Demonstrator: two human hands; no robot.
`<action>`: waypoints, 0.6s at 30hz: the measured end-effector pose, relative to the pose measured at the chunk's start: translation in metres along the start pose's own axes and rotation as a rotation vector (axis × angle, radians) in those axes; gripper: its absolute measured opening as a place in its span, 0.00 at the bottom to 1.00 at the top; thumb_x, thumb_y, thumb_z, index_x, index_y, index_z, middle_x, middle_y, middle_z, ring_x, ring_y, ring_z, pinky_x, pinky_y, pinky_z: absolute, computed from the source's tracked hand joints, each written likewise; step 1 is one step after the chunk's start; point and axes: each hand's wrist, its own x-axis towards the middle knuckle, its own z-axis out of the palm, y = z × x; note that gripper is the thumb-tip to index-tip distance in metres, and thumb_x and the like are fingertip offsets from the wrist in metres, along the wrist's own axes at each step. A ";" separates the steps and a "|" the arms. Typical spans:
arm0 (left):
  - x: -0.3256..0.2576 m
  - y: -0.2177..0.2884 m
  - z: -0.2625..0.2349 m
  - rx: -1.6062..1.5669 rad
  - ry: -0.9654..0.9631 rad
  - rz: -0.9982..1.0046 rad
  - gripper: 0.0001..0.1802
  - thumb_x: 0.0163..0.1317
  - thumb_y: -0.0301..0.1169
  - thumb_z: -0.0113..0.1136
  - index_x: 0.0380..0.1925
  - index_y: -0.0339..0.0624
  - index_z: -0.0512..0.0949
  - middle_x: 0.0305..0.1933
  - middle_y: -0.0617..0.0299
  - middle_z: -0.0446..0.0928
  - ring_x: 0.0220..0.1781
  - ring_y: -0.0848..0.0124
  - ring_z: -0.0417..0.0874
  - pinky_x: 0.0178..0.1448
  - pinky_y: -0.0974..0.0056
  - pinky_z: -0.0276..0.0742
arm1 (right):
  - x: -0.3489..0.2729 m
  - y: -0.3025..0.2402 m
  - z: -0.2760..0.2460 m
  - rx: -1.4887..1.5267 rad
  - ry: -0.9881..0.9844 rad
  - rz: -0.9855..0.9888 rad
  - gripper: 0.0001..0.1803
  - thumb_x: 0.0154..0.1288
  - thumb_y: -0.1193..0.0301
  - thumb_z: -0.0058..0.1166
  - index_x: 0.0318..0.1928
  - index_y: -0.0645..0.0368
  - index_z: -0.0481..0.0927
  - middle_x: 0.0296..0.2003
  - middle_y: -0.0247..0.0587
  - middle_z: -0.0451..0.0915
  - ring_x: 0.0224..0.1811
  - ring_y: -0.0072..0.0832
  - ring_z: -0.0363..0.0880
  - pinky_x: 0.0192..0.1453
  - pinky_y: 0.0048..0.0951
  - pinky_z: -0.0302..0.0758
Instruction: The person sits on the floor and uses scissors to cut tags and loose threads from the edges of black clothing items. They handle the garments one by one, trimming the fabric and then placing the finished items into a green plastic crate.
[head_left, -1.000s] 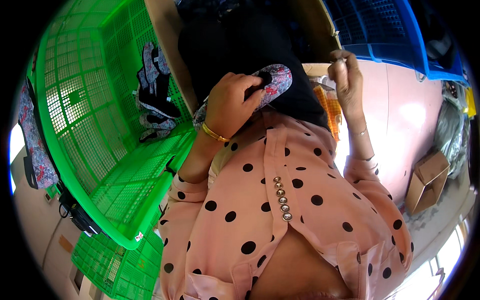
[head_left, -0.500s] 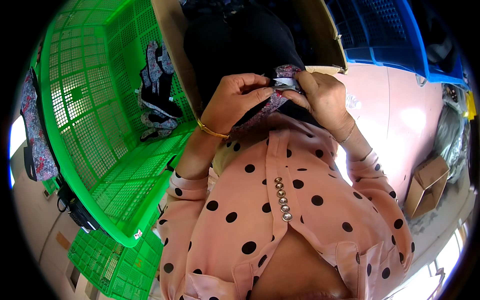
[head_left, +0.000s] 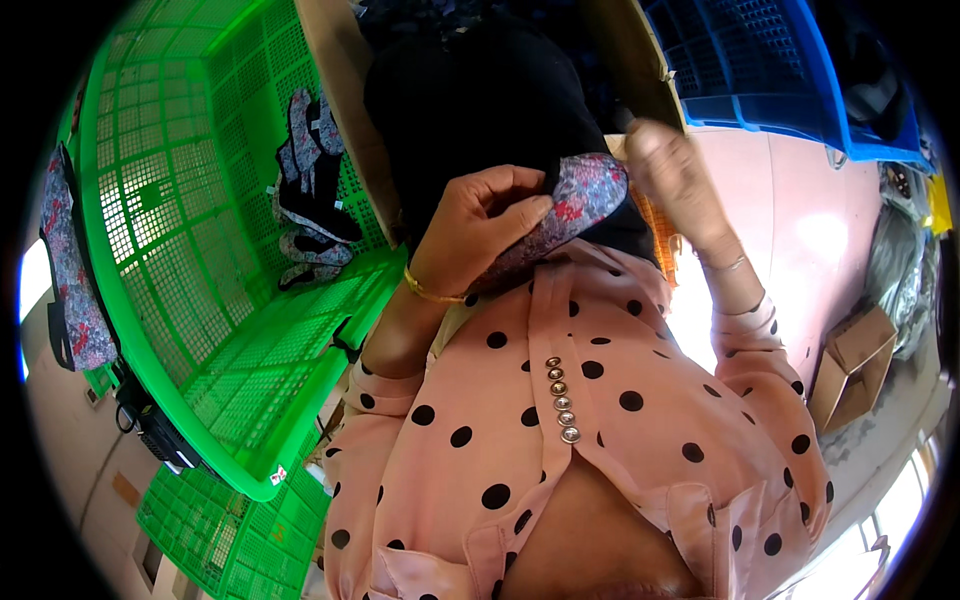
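Note:
In my lap lies a floral fabric piece (head_left: 588, 197), grey-blue with red and pink flowers and a rounded end. My left hand (head_left: 482, 222) is closed on its edge, thumb and fingers pinched together. Part of the piece runs down under that hand against my shirt and is hidden. To the right, apart from the fabric, my right hand (head_left: 668, 178) is raised near the carton's edge. Motion smears its fingers, so I cannot tell if anything is in them.
A large green plastic crate (head_left: 165, 220) at the left contains similar floral pieces (head_left: 312, 180). Another floral piece (head_left: 75, 270) hangs over its outer side. Ahead stands a cardboard box (head_left: 345, 80) with dark contents; a blue crate (head_left: 760, 115) is at far right, a small carton (head_left: 852, 368) below it.
My right hand has left the fabric and moved up and right. The white tag and small grey metallic thing between my hands no longer show. The fabric's floral end now lies spread out.

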 end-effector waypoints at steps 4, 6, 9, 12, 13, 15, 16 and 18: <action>-0.012 0.016 0.009 0.312 -0.066 0.106 0.12 0.59 0.28 0.67 0.37 0.28 0.81 0.35 0.63 0.81 0.36 0.84 0.76 0.40 0.76 0.75 | 0.000 -0.014 -0.029 0.128 0.022 -0.049 0.21 0.69 0.50 0.52 0.33 0.56 0.77 0.24 0.32 0.74 0.28 0.19 0.74 0.34 0.20 0.71; -0.013 0.032 0.016 0.407 -0.228 0.190 0.11 0.58 0.27 0.66 0.37 0.29 0.80 0.32 0.63 0.80 0.33 0.84 0.75 0.36 0.75 0.73 | 0.003 -0.022 -0.014 0.002 0.061 -0.208 0.22 0.64 0.48 0.57 0.37 0.56 0.79 0.28 0.39 0.80 0.35 0.25 0.84 0.40 0.21 0.78; -0.019 0.050 0.021 0.407 -0.394 0.140 0.08 0.57 0.22 0.61 0.37 0.31 0.81 0.30 0.67 0.78 0.33 0.84 0.74 0.34 0.75 0.72 | 0.005 -0.040 0.002 0.291 -0.295 -0.015 0.30 0.54 0.50 0.65 0.45 0.64 0.80 0.37 0.50 0.83 0.45 0.37 0.84 0.52 0.32 0.79; -0.025 0.058 0.021 0.309 -0.377 0.054 0.09 0.56 0.19 0.59 0.39 0.31 0.80 0.30 0.68 0.78 0.34 0.85 0.73 0.34 0.76 0.71 | 0.008 -0.047 0.010 0.386 -0.527 0.103 0.45 0.38 0.38 0.70 0.43 0.70 0.80 0.33 0.43 0.81 0.36 0.30 0.81 0.40 0.21 0.73; -0.027 0.058 0.020 0.268 -0.359 0.051 0.10 0.56 0.19 0.58 0.39 0.31 0.80 0.31 0.68 0.78 0.34 0.85 0.73 0.35 0.76 0.71 | 0.009 -0.041 0.008 0.431 -0.667 0.057 0.40 0.46 0.44 0.70 0.47 0.69 0.78 0.36 0.40 0.80 0.39 0.25 0.78 0.44 0.20 0.72; -0.031 0.052 0.017 0.184 -0.320 0.043 0.11 0.56 0.18 0.56 0.40 0.31 0.80 0.31 0.68 0.78 0.34 0.86 0.73 0.35 0.77 0.70 | 0.014 -0.029 0.005 0.439 -0.875 -0.001 0.30 0.54 0.57 0.71 0.50 0.67 0.77 0.38 0.32 0.78 0.41 0.16 0.73 0.45 0.18 0.71; -0.032 0.047 0.012 0.222 -0.302 0.016 0.12 0.56 0.17 0.56 0.40 0.30 0.80 0.32 0.68 0.78 0.34 0.86 0.74 0.36 0.78 0.70 | 0.011 -0.029 0.008 0.455 -0.869 0.075 0.28 0.55 0.59 0.70 0.49 0.66 0.77 0.37 0.30 0.78 0.40 0.16 0.72 0.44 0.17 0.70; -0.032 0.038 -0.005 0.293 -0.270 -0.041 0.13 0.55 0.15 0.56 0.42 0.30 0.79 0.33 0.67 0.78 0.34 0.86 0.75 0.36 0.79 0.70 | 0.001 -0.038 0.015 0.480 -0.851 0.231 0.24 0.57 0.63 0.70 0.48 0.66 0.78 0.36 0.27 0.77 0.38 0.15 0.71 0.42 0.16 0.69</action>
